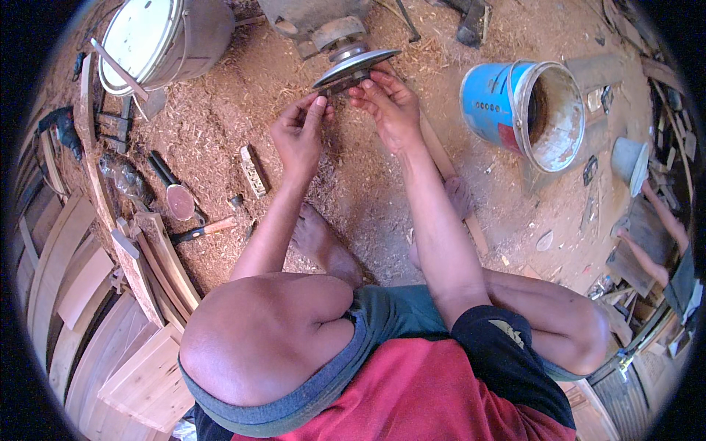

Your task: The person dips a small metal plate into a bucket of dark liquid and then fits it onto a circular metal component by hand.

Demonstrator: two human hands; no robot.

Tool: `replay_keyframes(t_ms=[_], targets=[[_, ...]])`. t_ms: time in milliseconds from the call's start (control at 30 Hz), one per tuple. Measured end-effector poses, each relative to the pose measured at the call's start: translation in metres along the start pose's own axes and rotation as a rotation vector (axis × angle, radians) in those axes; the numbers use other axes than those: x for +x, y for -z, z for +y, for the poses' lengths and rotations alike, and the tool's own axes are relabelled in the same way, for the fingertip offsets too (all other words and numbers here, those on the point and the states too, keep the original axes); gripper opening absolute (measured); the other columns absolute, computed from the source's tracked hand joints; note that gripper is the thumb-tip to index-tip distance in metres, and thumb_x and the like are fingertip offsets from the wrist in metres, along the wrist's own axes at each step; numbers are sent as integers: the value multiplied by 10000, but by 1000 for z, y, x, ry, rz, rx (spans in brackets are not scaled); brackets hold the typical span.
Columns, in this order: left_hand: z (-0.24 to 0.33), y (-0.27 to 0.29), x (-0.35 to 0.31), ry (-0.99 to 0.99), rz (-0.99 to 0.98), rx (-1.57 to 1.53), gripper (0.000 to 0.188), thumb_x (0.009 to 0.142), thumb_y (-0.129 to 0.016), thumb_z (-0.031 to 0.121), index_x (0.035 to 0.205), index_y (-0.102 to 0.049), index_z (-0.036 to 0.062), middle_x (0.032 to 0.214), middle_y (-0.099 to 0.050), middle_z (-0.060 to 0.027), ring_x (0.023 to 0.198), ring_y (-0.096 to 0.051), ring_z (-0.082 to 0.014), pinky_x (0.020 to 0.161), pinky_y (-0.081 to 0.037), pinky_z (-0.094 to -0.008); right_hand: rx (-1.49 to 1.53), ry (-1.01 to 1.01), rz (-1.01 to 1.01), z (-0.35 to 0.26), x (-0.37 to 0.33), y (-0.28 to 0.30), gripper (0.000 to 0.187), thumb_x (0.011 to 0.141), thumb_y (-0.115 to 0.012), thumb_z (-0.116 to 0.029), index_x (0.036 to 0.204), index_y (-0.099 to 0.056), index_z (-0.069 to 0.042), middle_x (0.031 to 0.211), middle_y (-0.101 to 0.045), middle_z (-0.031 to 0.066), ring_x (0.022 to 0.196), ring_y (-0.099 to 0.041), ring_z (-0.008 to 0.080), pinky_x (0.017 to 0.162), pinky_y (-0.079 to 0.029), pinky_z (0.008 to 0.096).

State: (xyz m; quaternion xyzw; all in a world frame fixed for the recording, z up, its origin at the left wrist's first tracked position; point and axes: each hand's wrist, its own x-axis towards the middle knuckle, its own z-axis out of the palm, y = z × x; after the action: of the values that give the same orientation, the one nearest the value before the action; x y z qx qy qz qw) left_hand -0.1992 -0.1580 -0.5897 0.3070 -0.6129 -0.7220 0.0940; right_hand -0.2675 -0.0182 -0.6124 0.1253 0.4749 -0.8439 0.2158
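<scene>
A round metal disc sits on the spindle of a grey machine at the top middle. Both of my hands are raised to its near edge. Thumb and fingers of my left hand pinch together just below the disc's left side. My right hand has its fingers curled close under the disc's middle. A small dark piece shows between the fingertips of both hands, against or right beside the disc; its kind cannot be made out. A long wooden stick runs behind my right forearm toward my foot.
Wood shavings cover the ground. A blue bucket lies tipped at right; a white-lidded bucket is at upper left. A hammer, a small wooden block and boards lie left. Another person's limbs show far right.
</scene>
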Motion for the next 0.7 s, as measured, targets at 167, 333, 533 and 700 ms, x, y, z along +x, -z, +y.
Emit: replay_keyframes(t_ms=[167, 333, 533, 700], targets=[[-4, 1, 4, -76, -25, 37, 170, 905, -641, 72, 999, -659, -68, 833, -681, -77, 723, -643, -120, 678, -520, -227, 71, 22, 4, 0, 0, -3, 176, 907, -616, -57, 1064, -575, 10, 980, -649, 122, 819, -682, 237, 690, -595, 342], [2, -4, 2, -43, -10, 5, 166, 905, -641, 71, 996, -659, -67, 824, -679, -77, 719, -638, -121, 675, -517, -234, 84, 26, 15, 4, 2, 1, 186, 908, -619, -66, 1077, -577, 1, 988, -645, 117, 823, -681, 239, 682, -591, 347], [-1, -2, 4, -88, -18, 49, 170, 903, -645, 77, 997, -659, -65, 824, -680, -79, 721, -638, -120, 680, -515, -235, 109, 32, 14, 5, 1, 0, 166, 914, -608, -56, 1071, -580, -7, 973, -647, 113, 822, -681, 242, 679, -587, 350], [-1, -2, 4, -94, -15, 54, 173, 903, -644, 77, 995, -658, -69, 820, -680, -81, 722, -638, -119, 681, -515, -236, 106, 7, 6, 5, 1, 0, 176, 917, -587, -24, 1090, -565, 0, 993, -652, 132, 893, -675, 263, 754, -586, 366]])
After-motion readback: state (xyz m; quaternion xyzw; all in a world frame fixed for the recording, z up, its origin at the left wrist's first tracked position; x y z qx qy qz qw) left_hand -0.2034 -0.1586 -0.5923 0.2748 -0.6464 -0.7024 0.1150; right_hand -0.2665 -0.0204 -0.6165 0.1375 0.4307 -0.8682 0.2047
